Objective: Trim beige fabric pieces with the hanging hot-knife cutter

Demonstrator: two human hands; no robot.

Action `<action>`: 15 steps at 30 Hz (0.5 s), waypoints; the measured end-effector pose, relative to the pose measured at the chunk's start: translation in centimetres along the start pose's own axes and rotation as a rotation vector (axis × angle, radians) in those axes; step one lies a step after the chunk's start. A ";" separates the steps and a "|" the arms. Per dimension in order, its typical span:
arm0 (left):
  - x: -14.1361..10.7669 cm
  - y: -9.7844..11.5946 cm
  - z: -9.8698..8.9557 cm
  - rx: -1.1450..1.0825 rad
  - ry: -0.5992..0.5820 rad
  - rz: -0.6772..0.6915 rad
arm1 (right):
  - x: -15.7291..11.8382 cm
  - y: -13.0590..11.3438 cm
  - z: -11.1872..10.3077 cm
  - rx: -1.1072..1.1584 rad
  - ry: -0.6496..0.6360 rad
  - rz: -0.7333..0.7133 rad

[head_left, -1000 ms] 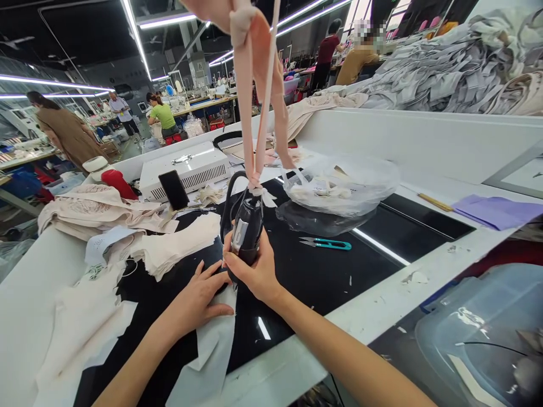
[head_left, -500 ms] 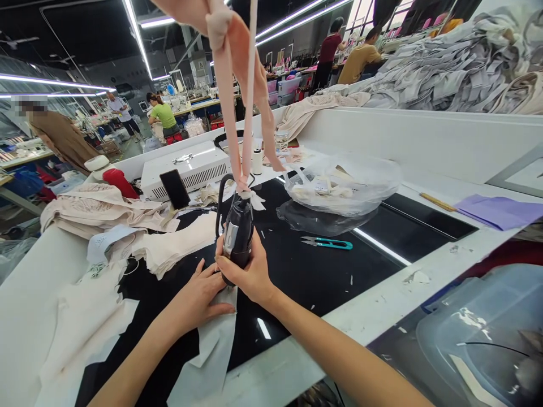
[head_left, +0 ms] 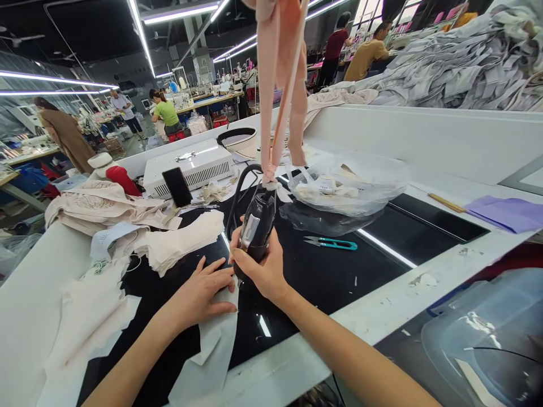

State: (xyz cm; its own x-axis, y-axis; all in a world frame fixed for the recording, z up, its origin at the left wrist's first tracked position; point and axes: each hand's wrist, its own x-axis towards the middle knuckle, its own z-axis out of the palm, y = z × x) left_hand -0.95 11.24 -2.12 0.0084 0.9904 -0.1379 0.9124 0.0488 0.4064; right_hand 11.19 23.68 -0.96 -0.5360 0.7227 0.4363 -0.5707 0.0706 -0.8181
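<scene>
At the centre of the frame, the right hand (head_left: 270,272) was wrapped around a black handheld tool (head_left: 263,217), its top tied to peach cloth strips (head_left: 268,85) that hung across the view above. The left hand (head_left: 203,295) lay flat, fingers spread, on a pale cloth piece (head_left: 223,333) at lower centre; whether the tool touched it was hard to tell. Right of centre, teal snips (head_left: 337,243) and a clear plastic bag (head_left: 365,189) lay on the bench (head_left: 360,319). Left of centre were stacked cream cloth (head_left: 182,240), a phone (head_left: 177,187) and a white box (head_left: 207,161).
</scene>
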 end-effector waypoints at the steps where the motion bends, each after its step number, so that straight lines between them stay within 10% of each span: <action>1: 0.0 0.0 0.0 -0.002 -0.004 -0.002 | 0.0 0.0 0.0 -0.002 -0.002 0.000; 15: 0.1 -0.2 0.2 -0.010 0.015 0.013 | -1.0 0.0 0.3 0.050 -0.024 0.039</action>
State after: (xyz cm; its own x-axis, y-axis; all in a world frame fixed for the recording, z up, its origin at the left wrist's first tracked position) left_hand -1.08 11.32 -2.37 0.0137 0.9928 -0.1192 0.9080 0.0375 0.4173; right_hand 11.53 22.75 -1.23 -0.5725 0.7078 0.4138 -0.5793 0.0079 -0.8151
